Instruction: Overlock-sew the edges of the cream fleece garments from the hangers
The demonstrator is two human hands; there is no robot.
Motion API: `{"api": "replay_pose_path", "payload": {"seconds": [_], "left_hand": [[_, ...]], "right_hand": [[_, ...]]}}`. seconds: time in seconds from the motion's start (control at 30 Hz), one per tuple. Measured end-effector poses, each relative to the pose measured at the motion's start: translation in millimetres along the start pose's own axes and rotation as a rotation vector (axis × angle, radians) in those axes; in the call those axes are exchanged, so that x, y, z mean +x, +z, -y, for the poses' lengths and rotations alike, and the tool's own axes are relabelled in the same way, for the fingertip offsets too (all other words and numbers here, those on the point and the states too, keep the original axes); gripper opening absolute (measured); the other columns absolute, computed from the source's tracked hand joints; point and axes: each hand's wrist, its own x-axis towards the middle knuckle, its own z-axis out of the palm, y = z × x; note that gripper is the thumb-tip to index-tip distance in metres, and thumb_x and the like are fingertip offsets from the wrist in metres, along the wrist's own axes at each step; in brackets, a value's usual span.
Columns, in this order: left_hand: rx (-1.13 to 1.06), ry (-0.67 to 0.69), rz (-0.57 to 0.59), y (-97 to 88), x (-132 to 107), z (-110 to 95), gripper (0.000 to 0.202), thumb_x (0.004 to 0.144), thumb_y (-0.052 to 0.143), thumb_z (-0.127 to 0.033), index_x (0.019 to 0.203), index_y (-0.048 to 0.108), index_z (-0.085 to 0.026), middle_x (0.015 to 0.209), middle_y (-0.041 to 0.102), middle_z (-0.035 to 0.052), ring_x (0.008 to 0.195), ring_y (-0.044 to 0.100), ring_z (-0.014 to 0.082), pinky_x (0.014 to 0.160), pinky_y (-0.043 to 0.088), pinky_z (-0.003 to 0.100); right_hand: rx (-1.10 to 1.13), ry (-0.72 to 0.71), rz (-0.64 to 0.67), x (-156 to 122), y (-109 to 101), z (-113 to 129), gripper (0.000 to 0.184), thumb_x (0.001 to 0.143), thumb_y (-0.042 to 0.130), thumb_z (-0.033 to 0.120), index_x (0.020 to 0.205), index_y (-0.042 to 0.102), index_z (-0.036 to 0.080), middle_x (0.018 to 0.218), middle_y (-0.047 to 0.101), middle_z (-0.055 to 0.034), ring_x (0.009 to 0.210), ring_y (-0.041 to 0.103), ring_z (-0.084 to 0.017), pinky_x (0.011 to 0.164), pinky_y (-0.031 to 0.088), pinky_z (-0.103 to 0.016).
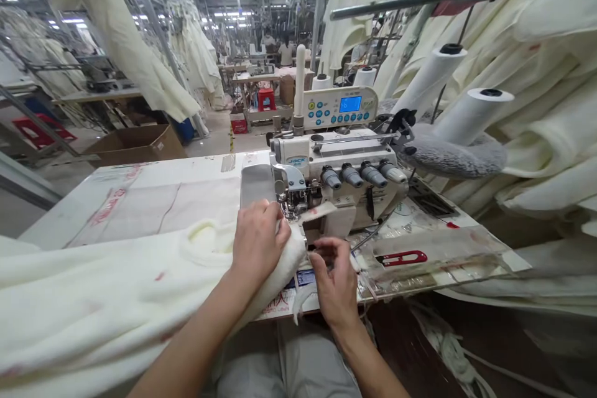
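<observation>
My left hand (259,237) is closed over the cream knit garment (153,286), fingers pressing the cloth just in front of the needle area of an overlock sewing machine (291,189). The garment spreads left over the table, with a round ribbed opening (203,237) facing up. My right hand (336,280) is to the right of the cloth's edge, its fingers curled and thumb tip close to the fingertips; what they pinch, if anything, is too small to make out. A narrow pale strip (303,300) hangs beside that hand. Another short strip (321,212) lies by the presser foot.
Red-handled thread snips (402,258) lie on the table (494,255) at the right. White thread cones (429,78) stand behind the machine, near a control panel (342,107). Cream garments (545,106) hang at the right. An open cardboard box (135,144) sits beyond the table.
</observation>
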Motion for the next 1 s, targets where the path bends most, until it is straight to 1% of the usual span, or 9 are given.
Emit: {"api": "replay_pose_path", "payload": {"seconds": [0.1, 0.17, 0.3, 0.4, 0.5, 0.6, 0.73, 0.93, 1.0], "left_hand": [[0.004, 0.007, 0.016, -2.4, 0, 0, 0.011, 0.084, 0.042, -0.021, 0.078, 0.050, -0.018, 0.083, 0.055, 0.0035, 0.085, 0.051, 0.0213, 0.075, 0.034, 0.035], [-0.002, 0.003, 0.036, -5.7, 1, -1, 0.012, 0.085, 0.041, -0.021, 0.078, 0.050, -0.018, 0.084, 0.055, 0.0040, 0.086, 0.051, 0.0217, 0.076, 0.034, 0.035], [-0.055, 0.016, 0.089, -13.5, 0, 1, 0.012, 0.086, 0.041, -0.023, 0.081, 0.051, -0.018, 0.087, 0.057, 0.0037, 0.088, 0.051, 0.0220, 0.077, 0.035, 0.036], [-0.090, 0.028, 0.094, -16.4, -2, 4, 0.010, 0.085, 0.045, -0.025, 0.082, 0.053, -0.019, 0.089, 0.057, 0.0029, 0.090, 0.050, 0.0223, 0.079, 0.034, 0.037], [-0.109, 0.016, 0.072, -15.2, -5, 4, 0.010, 0.084, 0.046, -0.025, 0.080, 0.053, -0.019, 0.085, 0.056, 0.0027, 0.088, 0.050, 0.0215, 0.079, 0.035, 0.036], [-0.130, 0.011, 0.058, -11.9, -7, 4, 0.011, 0.084, 0.046, -0.025, 0.077, 0.051, -0.019, 0.081, 0.055, 0.0018, 0.084, 0.051, 0.0202, 0.077, 0.035, 0.035], [-0.151, 0.017, 0.045, -8.7, -6, 3, 0.012, 0.084, 0.047, -0.025, 0.074, 0.049, -0.018, 0.079, 0.054, 0.0016, 0.082, 0.050, 0.0195, 0.075, 0.035, 0.034], [-0.153, 0.013, 0.061, -10.4, 1, 6, 0.011, 0.084, 0.047, -0.023, 0.074, 0.050, -0.018, 0.079, 0.055, 0.0014, 0.080, 0.050, 0.0189, 0.075, 0.035, 0.034], [-0.146, 0.020, 0.070, -11.0, 2, 8, 0.009, 0.084, 0.047, -0.023, 0.078, 0.052, -0.018, 0.081, 0.056, 0.0016, 0.082, 0.050, 0.0192, 0.078, 0.035, 0.035]], "right_hand": [[0.114, 0.054, 0.274, -2, 7, -1, 0.060, 0.083, 0.032, 0.071, 0.069, 0.055, 0.017, 0.074, 0.057, -0.0062, 0.075, 0.052, -0.021, 0.066, 0.040, -0.029], [0.176, 0.086, 0.354, 2, 12, 4, 0.066, 0.086, 0.023, 0.070, 0.059, 0.052, 0.016, 0.064, 0.055, -0.0049, 0.067, 0.051, -0.019, 0.059, 0.039, -0.027], [0.259, 0.140, 0.339, 6, 11, 19, 0.055, 0.089, 0.034, 0.058, 0.063, 0.054, 0.014, 0.059, 0.052, -0.0015, 0.058, 0.048, -0.015, 0.052, 0.037, -0.023], [0.192, 0.085, 0.189, 4, 1, 29, 0.037, 0.088, 0.048, 0.046, 0.072, 0.061, 0.014, 0.068, 0.057, -0.0014, 0.064, 0.051, -0.014, 0.058, 0.039, -0.022], [0.041, 0.031, 0.072, 2, -7, 31, 0.026, 0.088, 0.050, 0.036, 0.103, 0.062, 0.019, 0.069, 0.060, 0.0004, 0.060, 0.052, -0.013, 0.056, 0.040, -0.021], [-0.024, -0.031, 0.155, 2, -12, 29, 0.035, 0.091, 0.044, 0.030, 0.124, 0.051, 0.023, 0.076, 0.065, -0.0011, 0.063, 0.058, -0.015, 0.058, 0.045, -0.023], [-0.082, -0.098, 0.321, 11, -19, 33, 0.037, 0.091, 0.038, 0.023, 0.123, 0.056, 0.025, 0.111, 0.065, -0.0050, 0.094, 0.062, -0.020, 0.080, 0.048, -0.029], [-0.130, 0.060, 0.307, 22, -20, 38, 0.036, 0.088, 0.042, 0.030, 0.119, 0.060, 0.024, 0.097, 0.069, -0.0038, 0.077, 0.064, -0.021, 0.066, 0.048, -0.030], [-0.078, 0.104, 0.280, 22, -18, 37, 0.033, 0.088, 0.044, 0.031, 0.115, 0.060, 0.024, 0.076, 0.068, -0.0005, 0.062, 0.059, -0.017, 0.054, 0.043, -0.024]]}}
